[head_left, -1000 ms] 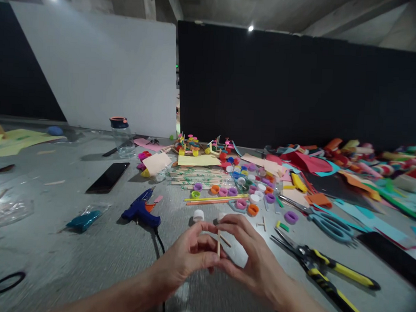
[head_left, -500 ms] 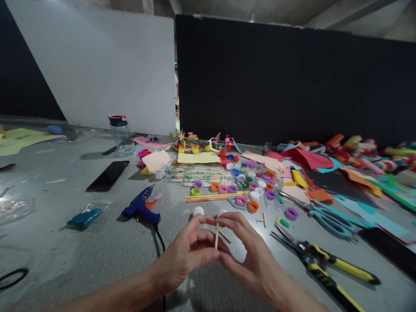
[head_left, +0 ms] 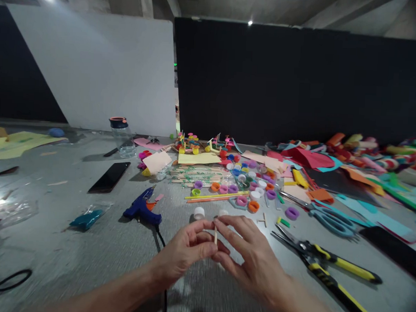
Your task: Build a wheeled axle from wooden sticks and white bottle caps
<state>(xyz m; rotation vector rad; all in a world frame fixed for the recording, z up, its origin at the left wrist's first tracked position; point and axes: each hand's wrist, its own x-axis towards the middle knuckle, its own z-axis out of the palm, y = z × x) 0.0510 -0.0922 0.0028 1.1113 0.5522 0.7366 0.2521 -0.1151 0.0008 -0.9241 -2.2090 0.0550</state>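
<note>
Since the frame half a second ago, the slanting second piece that showed behind the wooden stick [head_left: 216, 237] has passed out of sight. The stick stands nearly upright between my fingertips. My left hand [head_left: 193, 249] pinches it, index finger high and thumb low; my right hand [head_left: 248, 254] meets it from the other side, its index finger and thumb curved apart to reach the two ends. Whether the second piece is joined on or merely hidden behind my fingers, I cannot tell from this angle.

Risk noted: uneven pressure from the two hands could twist or snap so thin a stick, or spring it toward the white cap [head_left: 199, 213] just beyond my left fingertips. The black cord [head_left: 161, 240] passes by my left forearm; a snag could drag the blue glue gun [head_left: 143, 209], left of my fingers, and jolt my hold.
</note>
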